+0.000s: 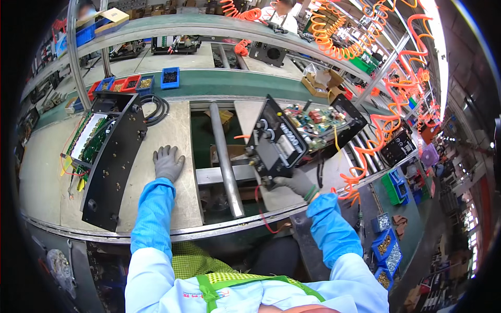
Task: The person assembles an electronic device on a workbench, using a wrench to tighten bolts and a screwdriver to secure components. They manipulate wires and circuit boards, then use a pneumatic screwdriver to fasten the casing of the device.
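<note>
The left hand [168, 163], gloved in grey fabric, lies palm down on the pale, smooth top of the bench [185, 203], its fingers [165, 150] spread wide and holding nothing. The right hand [296, 183], in a matching glove, is at the lower corner of the unit [276, 148], touching it with the fingers stretched toward the corner; their tips are partly lost against the dark panel, so I cannot tell how firmly they close on it.

The unit sits on the right part of the bench, tilted in view. Its front is a flat black panel with rounded corners, pale lettering and small round fittings; behind it is an open circuit board [318, 125] crowded with coloured components.

Between the hands, a smooth, round metal bar [223, 156] spans a gap in the bench. Left of the left hand stands a long, curved black panel [117, 161] with a matt face and small brass-coloured fittings, beside green boards [96, 138]. A black cable [166, 112] lies coiled behind it. Wrinkled, shiny blue sleeves cover both forearms, the left [154, 208] and the right [334, 224].
</note>
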`<action>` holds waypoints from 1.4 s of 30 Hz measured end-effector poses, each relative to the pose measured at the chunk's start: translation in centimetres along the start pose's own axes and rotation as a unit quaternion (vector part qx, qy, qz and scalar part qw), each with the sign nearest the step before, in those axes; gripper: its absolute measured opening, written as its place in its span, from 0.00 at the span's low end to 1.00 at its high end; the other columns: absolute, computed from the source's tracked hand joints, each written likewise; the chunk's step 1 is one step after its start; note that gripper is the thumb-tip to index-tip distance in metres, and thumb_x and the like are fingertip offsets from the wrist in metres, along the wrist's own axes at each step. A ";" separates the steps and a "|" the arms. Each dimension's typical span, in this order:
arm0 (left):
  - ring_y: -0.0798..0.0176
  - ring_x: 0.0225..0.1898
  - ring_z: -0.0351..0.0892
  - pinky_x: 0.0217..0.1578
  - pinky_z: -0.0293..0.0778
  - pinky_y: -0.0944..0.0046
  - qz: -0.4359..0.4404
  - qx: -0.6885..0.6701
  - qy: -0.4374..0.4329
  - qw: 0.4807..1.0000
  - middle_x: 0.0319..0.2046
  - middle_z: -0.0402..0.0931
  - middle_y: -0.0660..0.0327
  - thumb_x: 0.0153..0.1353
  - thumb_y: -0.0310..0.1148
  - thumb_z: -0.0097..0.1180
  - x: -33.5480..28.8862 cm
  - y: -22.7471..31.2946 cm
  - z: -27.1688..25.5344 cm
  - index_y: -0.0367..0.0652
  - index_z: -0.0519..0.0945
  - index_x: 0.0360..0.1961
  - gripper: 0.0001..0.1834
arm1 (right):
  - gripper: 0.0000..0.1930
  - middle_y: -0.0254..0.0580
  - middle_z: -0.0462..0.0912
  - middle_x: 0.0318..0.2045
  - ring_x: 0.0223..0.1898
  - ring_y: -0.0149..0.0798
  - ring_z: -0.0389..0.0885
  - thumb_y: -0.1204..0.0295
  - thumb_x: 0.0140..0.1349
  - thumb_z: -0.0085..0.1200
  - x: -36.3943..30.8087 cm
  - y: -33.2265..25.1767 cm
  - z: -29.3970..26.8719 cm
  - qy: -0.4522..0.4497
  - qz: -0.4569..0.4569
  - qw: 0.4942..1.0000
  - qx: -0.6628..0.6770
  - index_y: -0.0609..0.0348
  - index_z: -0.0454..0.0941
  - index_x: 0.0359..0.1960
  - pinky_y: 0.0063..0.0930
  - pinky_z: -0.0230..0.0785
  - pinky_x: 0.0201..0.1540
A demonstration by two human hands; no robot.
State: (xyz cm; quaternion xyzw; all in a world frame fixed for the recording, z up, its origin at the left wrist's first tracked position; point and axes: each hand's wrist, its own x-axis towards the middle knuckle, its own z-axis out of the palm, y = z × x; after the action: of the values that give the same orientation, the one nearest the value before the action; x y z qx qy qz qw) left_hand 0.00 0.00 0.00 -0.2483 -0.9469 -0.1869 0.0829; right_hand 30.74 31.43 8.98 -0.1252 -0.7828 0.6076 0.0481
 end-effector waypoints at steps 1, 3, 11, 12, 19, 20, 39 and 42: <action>0.49 0.65 0.53 0.66 0.42 0.44 0.000 0.005 0.005 1.000 0.60 0.63 0.56 0.57 0.51 0.51 0.0 -0.1 -0.3 0.51 0.71 0.57 0.28 | 0.28 0.42 0.82 0.43 0.45 0.36 0.79 0.63 0.54 0.65 0.5 0.0 1.4 0.030 -0.012 0.999 -0.031 0.64 0.72 0.53 0.33 0.72 0.50; 0.49 0.65 0.54 0.66 0.43 0.44 -0.006 -0.008 0.003 1.000 0.60 0.63 0.56 0.58 0.51 0.51 -1.2 1.0 0.9 0.50 0.71 0.57 0.28 | 0.24 0.41 0.82 0.41 0.42 0.34 0.80 0.61 0.55 0.64 -0.3 -1.9 2.7 0.010 -0.008 0.996 -0.084 0.65 0.76 0.48 0.30 0.72 0.47; 0.47 0.59 0.64 0.60 0.58 0.51 -0.013 -0.121 0.125 0.985 0.55 0.70 0.49 0.65 0.56 0.39 0.8 -2.2 1.3 0.42 0.69 0.58 0.31 | 0.22 0.39 0.84 0.35 0.36 0.31 0.82 0.58 0.57 0.61 2.5 -3.5 13.1 -0.060 -0.040 0.997 -0.031 0.61 0.78 0.48 0.28 0.74 0.42; 0.47 0.58 0.66 0.59 0.60 0.52 -0.018 -0.154 0.136 0.979 0.53 0.71 0.48 0.66 0.56 0.37 0.9 -2.2 1.6 0.41 0.69 0.58 0.32 | 0.23 0.41 0.84 0.35 0.37 0.32 0.82 0.56 0.57 0.60 2.8 -3.5 13.8 -0.056 -0.075 0.991 -0.094 0.61 0.78 0.47 0.28 0.74 0.42; 0.45 0.54 0.70 0.56 0.64 0.52 -0.029 -0.223 0.150 0.963 0.50 0.74 0.45 0.66 0.56 0.38 1.3 -3.9 2.4 0.40 0.72 0.55 0.31 | 0.30 0.55 0.80 0.45 0.46 0.49 0.79 0.52 0.55 0.58 4.4 -4.4 18.9 -0.115 -0.127 0.976 -0.136 0.66 0.73 0.51 0.36 0.68 0.51; 0.46 0.54 0.70 0.56 0.64 0.53 -0.031 -0.237 0.148 0.960 0.50 0.74 0.46 0.66 0.56 0.38 1.5 -4.4 2.3 0.40 0.73 0.54 0.31 | 0.30 0.56 0.80 0.45 0.47 0.49 0.79 0.52 0.55 0.58 4.6 -4.6 18.9 -0.117 -0.129 0.974 -0.143 0.66 0.73 0.51 0.36 0.68 0.51; 0.57 0.61 0.65 0.59 0.62 0.61 -0.009 -0.542 -0.052 0.839 0.59 0.65 0.48 0.65 0.42 0.47 -11.1 2.0 -2.0 0.37 0.59 0.64 0.30 | 0.23 0.42 0.77 0.48 0.48 0.34 0.76 0.70 0.59 0.53 -7.0 2.8 -0.7 0.202 -0.041 0.975 0.077 0.64 0.69 0.56 0.27 0.71 0.47; 0.57 0.61 0.64 0.57 0.62 0.61 -0.018 -0.529 -0.087 0.844 0.58 0.64 0.44 0.59 0.42 0.56 -15.3 6.2 -4.5 0.37 0.54 0.66 0.39 | 0.27 0.43 0.75 0.48 0.41 0.31 0.75 0.66 0.59 0.55 -3.3 2.6 -5.8 0.348 -0.073 0.935 0.005 0.66 0.66 0.58 0.25 0.70 0.41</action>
State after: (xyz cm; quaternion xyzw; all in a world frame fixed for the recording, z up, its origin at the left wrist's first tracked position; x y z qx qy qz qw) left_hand 16.56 -3.48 2.23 -0.2529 -0.7116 -0.6387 -0.1474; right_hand 35.59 36.62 8.17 -0.2712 -0.7207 0.5249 0.3625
